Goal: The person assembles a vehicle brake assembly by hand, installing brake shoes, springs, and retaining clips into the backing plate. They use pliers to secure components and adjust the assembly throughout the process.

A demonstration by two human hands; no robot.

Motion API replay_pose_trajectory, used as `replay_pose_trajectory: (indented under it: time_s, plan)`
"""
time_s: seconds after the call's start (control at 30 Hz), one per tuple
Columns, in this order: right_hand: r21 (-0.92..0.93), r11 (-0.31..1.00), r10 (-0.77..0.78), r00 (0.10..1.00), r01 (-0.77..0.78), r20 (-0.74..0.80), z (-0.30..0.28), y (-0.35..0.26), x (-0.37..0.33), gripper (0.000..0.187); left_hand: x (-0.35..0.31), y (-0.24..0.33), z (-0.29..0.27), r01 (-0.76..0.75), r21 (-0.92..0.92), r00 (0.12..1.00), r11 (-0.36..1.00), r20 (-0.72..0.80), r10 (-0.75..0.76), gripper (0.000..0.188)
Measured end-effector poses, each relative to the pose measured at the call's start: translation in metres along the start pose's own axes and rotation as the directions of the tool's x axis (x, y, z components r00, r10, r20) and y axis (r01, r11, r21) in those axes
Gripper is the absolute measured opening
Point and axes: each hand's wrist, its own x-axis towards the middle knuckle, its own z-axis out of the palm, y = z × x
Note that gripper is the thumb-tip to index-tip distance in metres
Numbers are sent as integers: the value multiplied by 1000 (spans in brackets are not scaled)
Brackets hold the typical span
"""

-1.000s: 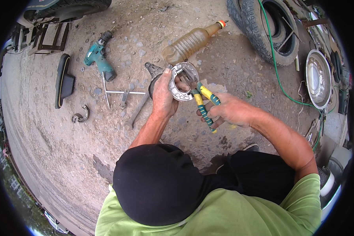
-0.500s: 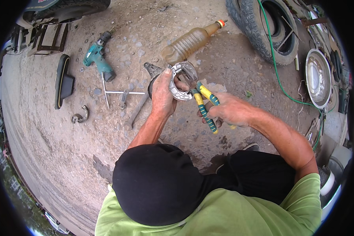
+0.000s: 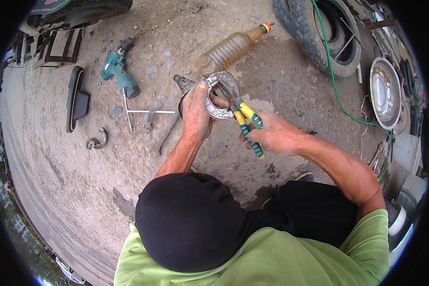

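Observation:
My left hand (image 3: 195, 110) is closed around a metal brake plate fitted with curved brake shoes (image 3: 218, 112). Its thumb presses on the near side of the ring, and some fingers show through the opening. A dark lever arm (image 3: 182, 82) juts out beyond the knuckles. In my right hand (image 3: 276, 136) is a pair of pliers with yellow and green handles (image 3: 248, 132). The plier jaws reach into the right side of the ring among the brake shoes; exactly what they grip is too small to tell.
On the ground lie a teal cordless drill (image 3: 118, 71), a loose brake shoe (image 3: 99, 139), a T-handle wrench (image 3: 150, 112), a spanner (image 3: 165, 136) and a black padded piece (image 3: 77, 101). A brownish plastic bottle (image 3: 229, 51) lies ahead. Tyres (image 3: 307, 38), a green hose (image 3: 332, 83) and a metal basin (image 3: 385, 95) are right.
The pliers have shifted slightly up and left, their jaws further into the ring. The ring has tilted a little, and my left hand has barely moved.

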Motion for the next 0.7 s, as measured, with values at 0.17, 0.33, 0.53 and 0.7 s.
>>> replay_pose_trajectory:
  time_s: [0.17,0.33,0.53,0.7]
  plan:
    - [-23,999,39,997,-38,63,-1,3,5,50,0,-2,-1,5,26,1000,1000,-13,-5,40]
    - [156,988,-9,1000,4,29,2,15,13,47,6,1,-15,34,-89,999,995,-11,-35,41]
    - [187,981,-80,991,58,111,-19,59,23,58,8,19,-31,-7,-143,995,990,-102,-7,42]
    - [-277,948,171,984,-153,41,-24,83,34,51,3,28,-44,13,-162,995,987,-95,-28,42]
